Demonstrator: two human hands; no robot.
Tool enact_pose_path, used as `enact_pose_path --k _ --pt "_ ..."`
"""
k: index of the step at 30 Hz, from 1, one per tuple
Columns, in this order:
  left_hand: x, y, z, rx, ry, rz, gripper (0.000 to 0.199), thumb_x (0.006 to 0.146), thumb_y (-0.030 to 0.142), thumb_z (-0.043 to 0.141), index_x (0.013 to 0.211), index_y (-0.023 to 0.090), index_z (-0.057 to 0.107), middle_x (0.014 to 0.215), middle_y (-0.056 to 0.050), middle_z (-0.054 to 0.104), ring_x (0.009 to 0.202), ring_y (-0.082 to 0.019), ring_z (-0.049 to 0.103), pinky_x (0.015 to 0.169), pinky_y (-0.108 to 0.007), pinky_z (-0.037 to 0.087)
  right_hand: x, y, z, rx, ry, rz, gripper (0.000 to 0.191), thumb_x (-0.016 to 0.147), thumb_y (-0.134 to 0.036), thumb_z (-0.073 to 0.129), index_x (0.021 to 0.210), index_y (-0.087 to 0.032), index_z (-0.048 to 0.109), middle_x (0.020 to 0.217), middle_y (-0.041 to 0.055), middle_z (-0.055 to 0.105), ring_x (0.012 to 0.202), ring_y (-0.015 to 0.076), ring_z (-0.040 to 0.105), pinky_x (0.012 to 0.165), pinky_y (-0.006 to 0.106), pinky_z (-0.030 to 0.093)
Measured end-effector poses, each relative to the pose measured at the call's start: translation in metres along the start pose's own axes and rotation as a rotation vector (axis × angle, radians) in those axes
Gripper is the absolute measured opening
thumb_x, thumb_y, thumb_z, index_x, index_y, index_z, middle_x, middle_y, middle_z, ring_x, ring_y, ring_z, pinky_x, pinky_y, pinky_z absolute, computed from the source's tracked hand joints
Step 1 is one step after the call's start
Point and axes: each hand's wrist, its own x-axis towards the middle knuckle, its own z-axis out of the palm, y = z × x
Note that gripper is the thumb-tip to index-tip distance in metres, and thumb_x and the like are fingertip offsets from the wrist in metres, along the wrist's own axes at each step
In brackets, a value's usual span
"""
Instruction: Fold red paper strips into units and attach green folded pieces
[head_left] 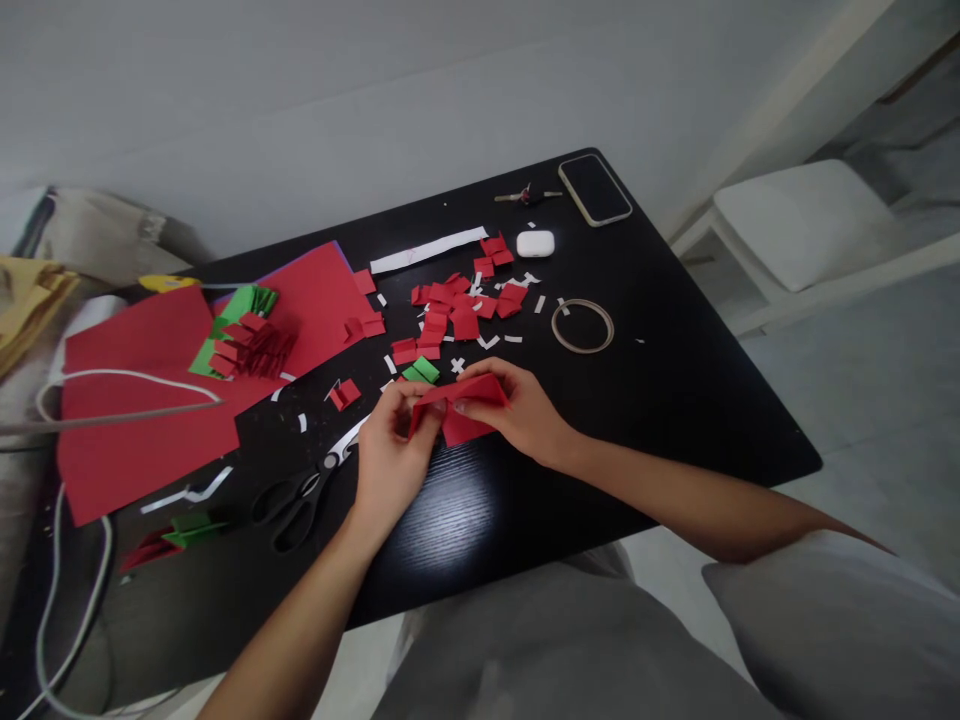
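Observation:
Between my two hands is a folded piece of red paper (469, 425), held just above the black table near its front edge. My left hand (396, 440) pinches its left side, thumb in front. On the right side, my right hand (517, 405) grips the same paper, its thumb inside the fold. Black-handled scissors (307, 495) lie left of my left hand, their blades partly hidden behind it. Just beyond my fingers rest a small folded green paper (421, 371) and a scatter of small folded red papers (465, 322) among white paper strips.
Large red sheets (150, 430) cover the table's left side, with stacked red and green folded pieces (255, 340) on them. A white cable (56, 600) runs along the left. Farther back are a phone (596, 189), keys (529, 195), a white case (535, 244) and a tape ring (583, 327).

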Motion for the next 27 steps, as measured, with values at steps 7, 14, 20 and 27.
enact_pose_path --k 7,14,20,27 --pt "0.003 0.001 -0.001 -0.039 0.024 0.048 0.018 0.086 0.034 0.077 0.096 0.021 0.069 0.073 0.003 0.068 0.059 -0.013 0.06 0.059 -0.025 0.05 -0.001 -0.002 -0.001 -0.012 -0.057 0.075 0.021 0.075 -0.028 0.085 0.09 -0.02 0.074 0.088 0.0007 0.073 0.088 0.0206 0.069 0.085 0.037 0.055" --pt "0.005 0.001 -0.003 -0.089 0.005 0.04 0.02 0.084 0.033 0.079 0.097 0.021 0.069 0.074 0.001 0.071 0.06 -0.014 0.065 0.059 -0.027 0.053 -0.001 -0.002 -0.001 0.065 -0.059 0.053 0.023 0.073 -0.026 0.087 0.093 -0.021 0.076 0.094 0.0011 0.077 0.094 0.0205 0.071 0.092 0.038 0.056" --pt "0.006 0.005 -0.004 -0.116 0.024 0.008 0.018 0.083 0.029 0.079 0.095 0.019 0.07 0.071 0.002 0.071 0.055 -0.012 0.064 0.055 -0.024 0.053 0.002 0.001 -0.002 0.055 -0.089 0.079 0.019 0.079 -0.032 0.083 0.092 -0.02 0.076 0.09 0.001 0.076 0.091 0.0204 0.071 0.088 0.037 0.055" --pt "0.009 0.007 -0.008 -0.11 0.077 -0.02 0.018 0.079 0.025 0.079 0.095 0.018 0.073 0.074 0.001 0.073 0.055 -0.012 0.065 0.055 -0.023 0.053 0.003 0.008 -0.007 -0.227 -0.085 -0.095 0.014 0.088 -0.033 0.075 0.096 -0.022 0.076 0.092 0.0017 0.076 0.088 0.02 0.07 0.083 0.034 0.054"
